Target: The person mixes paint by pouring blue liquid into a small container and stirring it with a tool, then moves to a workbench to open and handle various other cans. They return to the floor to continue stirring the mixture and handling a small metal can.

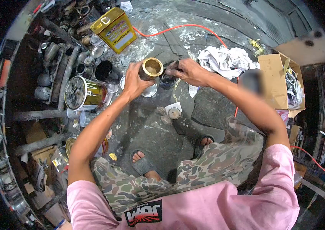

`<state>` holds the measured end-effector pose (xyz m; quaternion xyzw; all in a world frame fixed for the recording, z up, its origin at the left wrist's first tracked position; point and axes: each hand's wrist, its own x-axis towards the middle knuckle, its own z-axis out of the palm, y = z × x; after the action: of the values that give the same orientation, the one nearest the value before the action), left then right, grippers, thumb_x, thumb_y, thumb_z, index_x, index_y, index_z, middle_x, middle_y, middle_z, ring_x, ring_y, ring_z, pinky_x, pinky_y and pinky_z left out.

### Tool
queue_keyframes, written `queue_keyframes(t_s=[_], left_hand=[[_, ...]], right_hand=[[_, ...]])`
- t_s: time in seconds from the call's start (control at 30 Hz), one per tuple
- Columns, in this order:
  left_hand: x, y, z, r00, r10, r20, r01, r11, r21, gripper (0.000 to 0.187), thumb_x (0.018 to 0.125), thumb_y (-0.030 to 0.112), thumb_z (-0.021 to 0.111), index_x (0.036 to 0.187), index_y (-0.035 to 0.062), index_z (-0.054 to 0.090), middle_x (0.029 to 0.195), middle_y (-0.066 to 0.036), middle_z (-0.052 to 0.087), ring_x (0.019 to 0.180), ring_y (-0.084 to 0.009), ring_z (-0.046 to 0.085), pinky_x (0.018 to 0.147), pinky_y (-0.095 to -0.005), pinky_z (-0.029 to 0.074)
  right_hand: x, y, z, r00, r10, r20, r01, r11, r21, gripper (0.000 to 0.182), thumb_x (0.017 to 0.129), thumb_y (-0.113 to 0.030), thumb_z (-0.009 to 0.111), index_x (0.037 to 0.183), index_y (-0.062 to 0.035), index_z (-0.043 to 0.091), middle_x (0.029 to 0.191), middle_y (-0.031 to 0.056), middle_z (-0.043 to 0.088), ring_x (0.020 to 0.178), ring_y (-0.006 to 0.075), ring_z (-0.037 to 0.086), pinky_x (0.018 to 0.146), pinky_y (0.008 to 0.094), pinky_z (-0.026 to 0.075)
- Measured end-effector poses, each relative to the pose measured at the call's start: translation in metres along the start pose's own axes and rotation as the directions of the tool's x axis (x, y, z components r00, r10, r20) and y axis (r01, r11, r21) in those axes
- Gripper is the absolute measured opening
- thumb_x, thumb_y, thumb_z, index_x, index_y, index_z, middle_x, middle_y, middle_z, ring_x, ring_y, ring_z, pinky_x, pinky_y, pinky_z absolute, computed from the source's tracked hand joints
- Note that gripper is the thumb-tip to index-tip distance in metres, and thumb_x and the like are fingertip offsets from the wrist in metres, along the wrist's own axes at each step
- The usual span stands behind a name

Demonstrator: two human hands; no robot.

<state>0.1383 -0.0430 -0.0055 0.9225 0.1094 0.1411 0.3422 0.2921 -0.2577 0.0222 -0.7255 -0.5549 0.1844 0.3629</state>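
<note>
My left hand (pixel 133 81) is wrapped around a small open tin can (pixel 153 67), which has a gold-coloured rim and inside. Just to the right of the can, my right hand (pixel 194 73) has its fingers closed at a dark, smeared item; its kind is hidden. Below those fingers is a dark round container (pixel 167 81). Under my left hand a round metal lid (pixel 150 90) shows on the floor. A small round tin (pixel 174 112) stands on a white scrap of paper nearer my feet.
A yellow thinner can (pixel 118 32) stands far left. Nearer are a black pot (pixel 104 70) and a paint-stained bucket (pixel 77 93). White cloths (pixel 225 61) lie at right, beside a cardboard box (pixel 273 82). An orange hose (pixel 185 25) crosses the floor.
</note>
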Motion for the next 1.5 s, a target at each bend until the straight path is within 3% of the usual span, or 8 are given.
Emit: queue_keyframes(t_s=[0.23, 0.43, 0.5, 0.83, 0.9, 1.13, 1.33, 1.5], left_hand=[[-0.001, 0.002, -0.002, 1.000, -0.009, 0.018, 0.010, 1.000, -0.013, 0.083, 0.060, 0.022, 0.090, 0.135, 0.0061, 0.058, 0.120, -0.017, 0.059, 0.117, -0.0359, 0.057, 0.103, -0.0440, 0.046], [0.000, 0.001, -0.001, 1.000, -0.014, 0.012, 0.013, 0.999, 0.033, 0.082, 0.061, 0.021, 0.090, 0.134, 0.0061, 0.057, 0.123, -0.017, 0.059, 0.119, -0.0354, 0.057, 0.105, -0.0444, 0.045], [0.001, 0.002, -0.001, 1.000, -0.004, 0.014, 0.003, 0.999, 0.035, 0.081, 0.061, 0.021, 0.090, 0.134, 0.0060, 0.057, 0.123, -0.017, 0.059, 0.119, -0.0354, 0.057, 0.105, -0.0444, 0.045], [0.001, -0.002, 0.002, 0.999, 0.039, -0.010, -0.039, 0.999, 0.015, 0.081, 0.061, 0.020, 0.089, 0.135, 0.0076, 0.058, 0.112, -0.016, 0.056, 0.111, -0.0365, 0.055, 0.099, -0.0450, 0.046], [0.001, -0.001, 0.001, 0.999, 0.038, -0.014, -0.037, 0.999, 0.020, 0.081, 0.061, 0.020, 0.089, 0.135, 0.0075, 0.058, 0.113, -0.016, 0.056, 0.111, -0.0365, 0.055, 0.099, -0.0450, 0.046], [0.002, 0.003, -0.002, 1.000, -0.011, 0.029, 0.009, 0.999, 0.052, 0.082, 0.061, 0.022, 0.090, 0.135, 0.0051, 0.057, 0.125, -0.016, 0.059, 0.119, -0.0350, 0.056, 0.106, -0.0435, 0.045], [0.001, 0.004, -0.005, 1.000, -0.016, 0.019, 0.015, 0.999, 0.041, 0.083, 0.061, 0.022, 0.090, 0.136, 0.0057, 0.057, 0.123, -0.016, 0.059, 0.119, -0.0343, 0.056, 0.105, -0.0431, 0.045], [0.000, 0.000, -0.002, 1.000, 0.020, -0.011, -0.020, 1.000, 0.012, 0.082, 0.061, 0.021, 0.089, 0.136, 0.0082, 0.058, 0.114, -0.016, 0.056, 0.113, -0.0365, 0.055, 0.100, -0.0455, 0.045]], right_hand=[[0.000, 0.009, -0.003, 0.977, -0.170, -0.129, 0.161, 0.984, -0.077, 0.040, 0.097, -0.036, 0.065, 0.088, 0.0026, 0.065, 0.076, 0.0270, 0.062, 0.076, 0.0455, 0.064, 0.067, 0.0519, 0.050], [0.001, -0.006, -0.014, 0.977, 0.173, 0.121, -0.107, 0.899, -0.426, 0.029, 0.100, -0.027, 0.063, 0.107, -0.0005, 0.070, 0.098, 0.0194, 0.071, 0.088, 0.0396, 0.067, 0.074, 0.0439, 0.053], [0.002, 0.008, -0.001, 0.953, -0.235, -0.192, 0.221, 0.971, -0.092, 0.044, 0.097, -0.039, 0.065, 0.083, 0.0026, 0.062, 0.073, 0.0268, 0.061, 0.075, 0.0466, 0.063, 0.065, 0.0535, 0.048], [-0.001, 0.007, -0.003, 0.969, -0.167, -0.182, 0.179, 0.983, 0.052, 0.044, 0.098, -0.041, 0.063, 0.090, 0.0020, 0.067, 0.075, 0.0259, 0.063, 0.077, 0.0470, 0.063, 0.066, 0.0529, 0.049], [-0.003, 0.007, -0.011, 0.984, 0.144, 0.106, -0.126, 0.978, -0.164, 0.029, 0.101, -0.028, 0.061, 0.111, -0.0032, 0.071, 0.099, 0.0196, 0.071, 0.088, 0.0383, 0.068, 0.076, 0.0442, 0.053], [-0.007, 0.005, -0.001, 0.988, -0.113, -0.105, 0.117, 0.993, 0.031, 0.035, 0.100, -0.034, 0.062, 0.095, 0.0005, 0.069, 0.088, 0.0224, 0.069, 0.082, 0.0417, 0.068, 0.071, 0.0499, 0.052], [-0.012, 0.004, -0.036, 0.907, 0.384, -0.170, -0.404, 0.910, -0.099, 0.053, 0.097, -0.046, 0.066, 0.085, 0.0050, 0.071, 0.077, 0.0182, 0.070, 0.066, 0.0268, 0.060, 0.066, 0.0409, 0.049], [-0.030, 0.049, -0.052, 0.787, 0.581, -0.208, -0.466, 0.780, 0.417, 0.046, 0.102, -0.049, 0.059, 0.099, -0.0064, 0.074, 0.076, -0.0014, 0.060, 0.067, 0.0066, 0.048, 0.059, 0.0247, 0.038]])
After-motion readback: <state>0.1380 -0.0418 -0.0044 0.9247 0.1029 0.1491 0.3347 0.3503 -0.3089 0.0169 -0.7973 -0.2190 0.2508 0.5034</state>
